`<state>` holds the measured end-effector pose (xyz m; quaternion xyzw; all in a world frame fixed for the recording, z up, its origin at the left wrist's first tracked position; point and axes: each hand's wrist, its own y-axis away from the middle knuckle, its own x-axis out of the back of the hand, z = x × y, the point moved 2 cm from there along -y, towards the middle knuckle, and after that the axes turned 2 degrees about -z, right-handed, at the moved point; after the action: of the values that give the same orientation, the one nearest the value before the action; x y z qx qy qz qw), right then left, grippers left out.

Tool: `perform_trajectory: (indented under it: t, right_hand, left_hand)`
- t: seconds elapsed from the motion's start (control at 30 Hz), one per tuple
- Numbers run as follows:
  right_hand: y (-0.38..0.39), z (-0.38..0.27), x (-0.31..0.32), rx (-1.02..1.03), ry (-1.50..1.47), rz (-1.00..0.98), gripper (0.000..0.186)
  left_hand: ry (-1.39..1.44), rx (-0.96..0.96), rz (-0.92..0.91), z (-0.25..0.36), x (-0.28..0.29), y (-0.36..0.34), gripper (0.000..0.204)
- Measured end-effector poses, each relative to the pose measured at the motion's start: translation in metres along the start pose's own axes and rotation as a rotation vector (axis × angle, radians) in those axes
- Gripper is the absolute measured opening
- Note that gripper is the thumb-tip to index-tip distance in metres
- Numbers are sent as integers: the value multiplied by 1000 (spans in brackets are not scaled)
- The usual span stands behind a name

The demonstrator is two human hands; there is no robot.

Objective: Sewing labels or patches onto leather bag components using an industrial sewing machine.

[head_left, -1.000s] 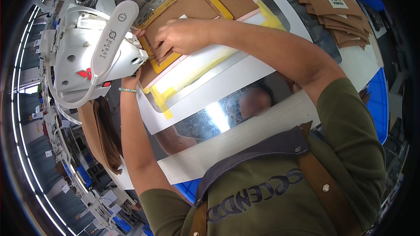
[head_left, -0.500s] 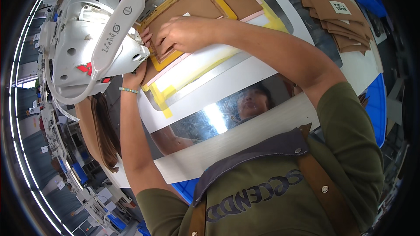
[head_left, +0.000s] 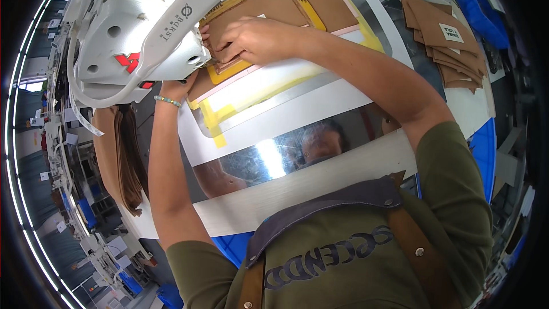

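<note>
A yellow rectangular frame (head_left: 318,16) lies under the sewing machine head, around a flat brown piece (head_left: 266,4) that looks like fabric or leather. My right hand (head_left: 260,40) rests over the frame's near left part. Its fingers are bent and a little apart, their tips down on the brown piece near the needle area; I see nothing held in them. My left hand (head_left: 178,87), with a beaded bracelet at the wrist, reaches behind the white machine head (head_left: 128,46). Most of it is hidden; some fingertips show beside the frame's left edge.
A grey-white lamp (head_left: 183,20) juts over the machine head. Yellow tape (head_left: 214,117) edges a white sheet below the frame. Nearer me is a shiny metal plate (head_left: 274,157). Brown pieces are stacked at the right (head_left: 443,37), and folded brown pieces (head_left: 117,160) hang at the left.
The view has shifted, so the machine and frame appear farther right and slightly higher. Both hands stay at the frame near the needle area, with little change in their pose.
</note>
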<state>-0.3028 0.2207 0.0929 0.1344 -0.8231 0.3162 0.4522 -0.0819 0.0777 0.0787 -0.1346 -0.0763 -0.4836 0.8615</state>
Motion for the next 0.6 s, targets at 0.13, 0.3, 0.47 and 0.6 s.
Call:
perform_trajectory:
  t: [0.13,0.3,0.47,0.6]
  right_hand:
    - [-3,4,0,20,26,-4,31]
    - [-6,6,0,12,55,-37,32]
    - [-6,4,-2,1,75,-18,33]
    - [-6,3,-2,-22,58,-57,33]
  left_hand:
    - [-335,-113,-42,-1,-3,-1,52]
    - [405,42,40,-9,2,-7,57]
    - [-590,-139,-44,5,4,-1,56]
    - [-963,-494,-49,19,-2,13,53]
